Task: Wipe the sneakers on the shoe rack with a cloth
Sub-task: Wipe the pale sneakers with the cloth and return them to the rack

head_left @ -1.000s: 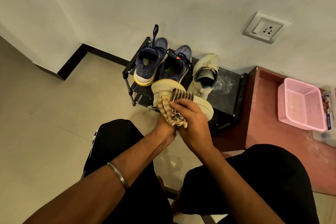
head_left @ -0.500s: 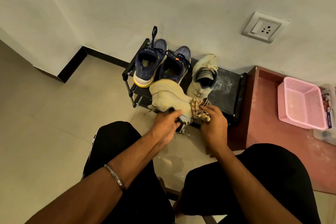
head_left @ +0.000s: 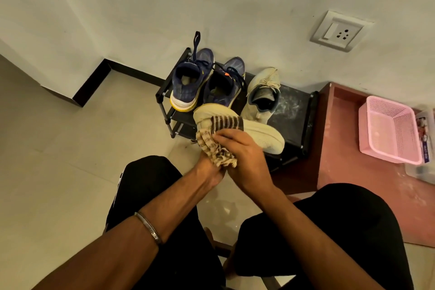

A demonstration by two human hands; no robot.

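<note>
A beige sneaker [head_left: 263, 135] is held in front of the black shoe rack [head_left: 294, 106]. My right hand [head_left: 244, 155] grips a brown-striped cloth [head_left: 219, 150] and presses it on the sneaker's near end. My left hand [head_left: 209, 169] holds the sneaker from below, its fingers hidden by the cloth and my right hand. On the rack's top shelf stand two blue sneakers [head_left: 188, 80] [head_left: 223, 85] and the other beige sneaker [head_left: 263, 92].
A red ledge [head_left: 341, 172] adjoins the rack on the right and carries a pink basket [head_left: 390, 129]. A wall socket [head_left: 336, 30] sits above it. My black-clad knees frame a patch of tiled floor [head_left: 70, 148] below my hands.
My right hand has brought the cloth from the sneaker's right end back left over its near end. My left hand has slipped from the sneaker's side to beneath it.
</note>
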